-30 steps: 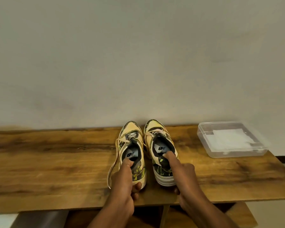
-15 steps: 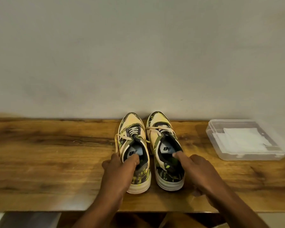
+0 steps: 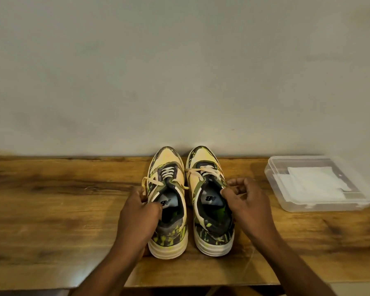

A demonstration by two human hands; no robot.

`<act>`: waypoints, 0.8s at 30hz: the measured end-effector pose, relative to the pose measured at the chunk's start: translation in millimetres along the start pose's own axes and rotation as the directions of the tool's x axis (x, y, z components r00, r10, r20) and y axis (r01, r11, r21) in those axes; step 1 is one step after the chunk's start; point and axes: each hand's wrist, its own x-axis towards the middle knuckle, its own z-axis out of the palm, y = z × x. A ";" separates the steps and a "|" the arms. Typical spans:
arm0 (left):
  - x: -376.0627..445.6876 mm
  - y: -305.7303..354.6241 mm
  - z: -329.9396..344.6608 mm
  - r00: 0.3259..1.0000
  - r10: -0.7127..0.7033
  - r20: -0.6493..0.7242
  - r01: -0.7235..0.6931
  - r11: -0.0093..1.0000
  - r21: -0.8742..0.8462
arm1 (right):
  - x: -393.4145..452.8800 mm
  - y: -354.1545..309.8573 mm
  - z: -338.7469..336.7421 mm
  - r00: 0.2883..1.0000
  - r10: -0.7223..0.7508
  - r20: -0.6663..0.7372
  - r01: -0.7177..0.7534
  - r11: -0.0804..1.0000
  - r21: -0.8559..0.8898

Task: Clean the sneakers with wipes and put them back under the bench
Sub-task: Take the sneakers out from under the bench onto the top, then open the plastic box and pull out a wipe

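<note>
Sneakers (image 3: 190, 199) on bench (image 3: 73, 199), left hand (image 3: 137, 210) gripping one collar, right hand (image 3: 246, 201) loosely curled beside other.

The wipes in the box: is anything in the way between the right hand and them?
Nothing visible. The right hand hangs loosely curled beside the right sneaker, and only bare bench top lies between it and the clear box. The wipes show inside; whether a clear lid covers them cannot be told.
</note>
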 end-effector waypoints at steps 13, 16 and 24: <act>-13.2 10.6 -0.7 0.984 0.154 -0.091 -0.154 0.988 0.011 | 15.6 25.1 -6.0 0.962 -0.268 0.047 0.272 0.953 -0.136; -34.7 20.0 1.1 0.895 0.383 -0.227 -0.339 0.917 0.208 | 26.4 32.3 -34.3 0.936 -0.352 -0.010 0.337 0.905 -0.259; -103.3 73.9 88.0 0.537 0.843 0.034 -0.790 0.488 0.371 | 41.4 67.0 -148.0 0.903 -0.411 -0.124 0.248 0.734 -0.632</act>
